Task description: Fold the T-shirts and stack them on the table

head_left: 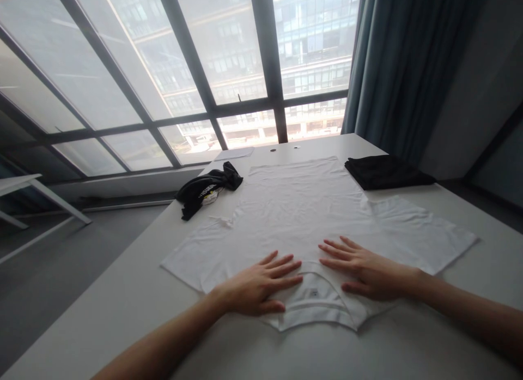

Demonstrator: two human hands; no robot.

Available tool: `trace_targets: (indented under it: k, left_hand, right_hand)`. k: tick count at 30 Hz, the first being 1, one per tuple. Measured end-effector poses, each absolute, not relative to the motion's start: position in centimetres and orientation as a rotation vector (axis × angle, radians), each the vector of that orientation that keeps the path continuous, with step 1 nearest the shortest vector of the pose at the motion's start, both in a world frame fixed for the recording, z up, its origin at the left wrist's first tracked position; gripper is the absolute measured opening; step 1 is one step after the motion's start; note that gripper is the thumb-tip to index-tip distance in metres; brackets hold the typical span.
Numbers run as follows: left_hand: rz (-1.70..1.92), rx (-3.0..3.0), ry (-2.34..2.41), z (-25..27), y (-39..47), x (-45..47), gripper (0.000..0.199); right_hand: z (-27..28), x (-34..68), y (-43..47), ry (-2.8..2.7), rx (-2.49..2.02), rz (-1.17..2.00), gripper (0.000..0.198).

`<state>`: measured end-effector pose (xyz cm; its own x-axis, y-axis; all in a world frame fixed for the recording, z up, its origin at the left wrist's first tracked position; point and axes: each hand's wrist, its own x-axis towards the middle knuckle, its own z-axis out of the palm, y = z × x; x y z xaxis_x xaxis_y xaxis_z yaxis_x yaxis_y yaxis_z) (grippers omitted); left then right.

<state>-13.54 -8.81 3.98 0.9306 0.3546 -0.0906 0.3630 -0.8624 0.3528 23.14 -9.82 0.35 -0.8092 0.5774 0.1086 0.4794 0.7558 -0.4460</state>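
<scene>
A white T-shirt (pixel 302 205) lies spread out on the white table (pixel 134 309), its neckline toward me and its hem at the far side. Both sleeves stretch out to the sides, and small wrinkles run over the body. My left hand (pixel 261 284) rests flat on the shirt just left of the collar, fingers spread and pointing right. On the other side of the collar, my right hand (pixel 362 265) lies flat too, its fingers apart and pointing left. A small dark label mark shows inside the neckline. Neither hand grips the fabric.
A crumpled black garment (pixel 208 186) with white lettering lies left of the shirt. Toward the far right is a folded black cloth (pixel 388 171). Beyond the table stand large windows (pixel 229 47) and a blue-grey curtain (pixel 400 69). Another white table (pixel 41 194) is at left.
</scene>
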Motion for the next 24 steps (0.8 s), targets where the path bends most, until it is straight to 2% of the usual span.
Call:
trace_targets:
  k: [5, 10, 14, 18, 24]
  left_hand:
    - [0.005, 2.714, 0.549, 3.7, -9.2, -13.4, 0.073]
    - [-0.018, 2.712, 0.584, 3.9, -9.1, -13.5, 0.072]
    - [0.054, 2.741, 0.695, 4.1, -7.2, -15.0, 0.068]
    - [0.119, 2.786, 0.969, 2.6, -4.8, -17.5, 0.064]
    - [0.006, 2.784, 1.014, 0.5, -6.2, -18.9, 0.065]
  right_hand:
    - [0.5, 22.8, -10.5, -2.674, -0.865, 0.582, 0.069]
    - [0.1, 22.8, -10.6, -2.704, -0.779, 0.607, 0.07]
    - [-0.7, 23.1, -9.8, -2.631, -0.896, 0.511, 0.068]
    - [-1.6, 23.6, -9.1, -2.643, -1.01, 0.46, 0.068]
    - [-1.8, 23.9, -10.2, -2.68, -1.003, 0.553, 0.068]
